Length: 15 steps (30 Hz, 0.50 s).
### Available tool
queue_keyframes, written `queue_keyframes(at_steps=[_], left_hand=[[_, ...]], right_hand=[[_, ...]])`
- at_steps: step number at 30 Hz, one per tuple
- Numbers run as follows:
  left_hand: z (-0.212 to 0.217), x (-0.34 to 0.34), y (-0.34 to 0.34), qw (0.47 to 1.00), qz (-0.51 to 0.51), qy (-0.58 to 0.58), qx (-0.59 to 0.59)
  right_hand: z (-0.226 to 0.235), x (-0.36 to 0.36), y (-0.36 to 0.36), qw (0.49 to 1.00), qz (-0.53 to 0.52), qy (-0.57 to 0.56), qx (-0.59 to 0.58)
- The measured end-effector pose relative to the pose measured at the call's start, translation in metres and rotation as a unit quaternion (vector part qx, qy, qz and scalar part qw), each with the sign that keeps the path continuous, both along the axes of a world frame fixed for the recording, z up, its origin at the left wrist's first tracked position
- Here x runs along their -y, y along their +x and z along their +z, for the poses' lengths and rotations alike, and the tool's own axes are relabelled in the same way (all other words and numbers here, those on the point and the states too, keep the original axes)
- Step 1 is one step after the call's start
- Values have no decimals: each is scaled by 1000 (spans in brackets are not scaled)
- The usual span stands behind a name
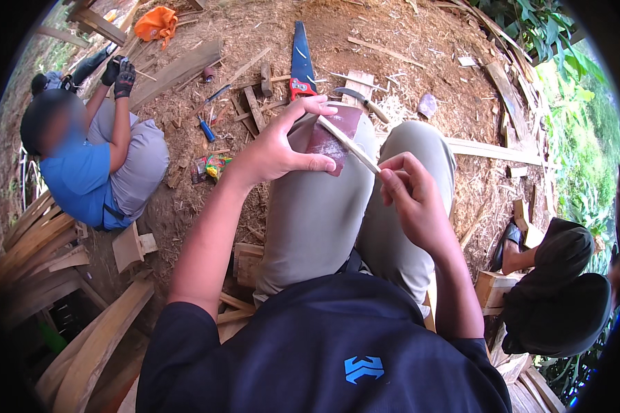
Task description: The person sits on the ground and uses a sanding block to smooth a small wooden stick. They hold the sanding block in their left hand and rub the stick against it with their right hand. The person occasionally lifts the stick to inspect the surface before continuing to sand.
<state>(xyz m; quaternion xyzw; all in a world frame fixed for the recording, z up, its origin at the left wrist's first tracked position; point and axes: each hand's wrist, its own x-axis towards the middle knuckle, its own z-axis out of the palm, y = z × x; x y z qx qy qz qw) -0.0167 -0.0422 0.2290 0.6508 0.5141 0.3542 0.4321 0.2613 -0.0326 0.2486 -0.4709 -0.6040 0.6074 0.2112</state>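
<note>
A reddish-brown sheet of sandpaper lies over my left knee, with pale dust on it. My left hand grips the sheet at its left side, thumb on its lower part and fingers at its upper edge. Between the thumb and fingers of my right hand is the near end of a thin pale wooden stick. The stick slants up and left across the sandpaper, its far end close to my left fingers. Whether the stick presses on the sheet I cannot tell.
Beyond my knees lie a handsaw, a curved knife and a blue-handled tool among shavings and wood scraps. A person in blue crouches at left; another person's dark-clothed legs are at right. Planks pile up lower left.
</note>
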Motion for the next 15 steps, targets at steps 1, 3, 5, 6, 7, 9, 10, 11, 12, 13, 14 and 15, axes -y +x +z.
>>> queue_keyframes(at_steps=[1,3,5,6,7,9,10,11,12,13,14,15], left_hand=[[1,2,1,1000,6,2,-9],[2,7,2,999,18,5,-27],[1,10,2,999,17,10,-30],[1,11,2,999,18,11,-32],[-1,11,1,1000,19,5,-19],[-6,11,0,1000,22,-9,10],[-7,12,0,1000,18,-1,3],[-6,12,1,1000,15,7,-3],[-6,11,1,1000,12,15,-10],[-7,11,1,1000,10,19,-12],[-9,10,0,1000,7,24,-15],[-10,10,1,999,4,29,-18]], right_hand=[[0,0,0,1000,0,1,-3],[6,2,0,1000,9,7,17],[10,4,1,998,18,24,51],[11,5,2,996,24,38,73],[12,7,2,994,29,52,95],[12,10,3,990,35,70,119],[12,11,3,988,39,79,131],[13,11,4,988,49,67,129],[15,10,5,988,59,56,128],[15,10,5,989,70,45,126],[13,10,6,990,65,54,116],[11,12,7,991,59,63,106]])
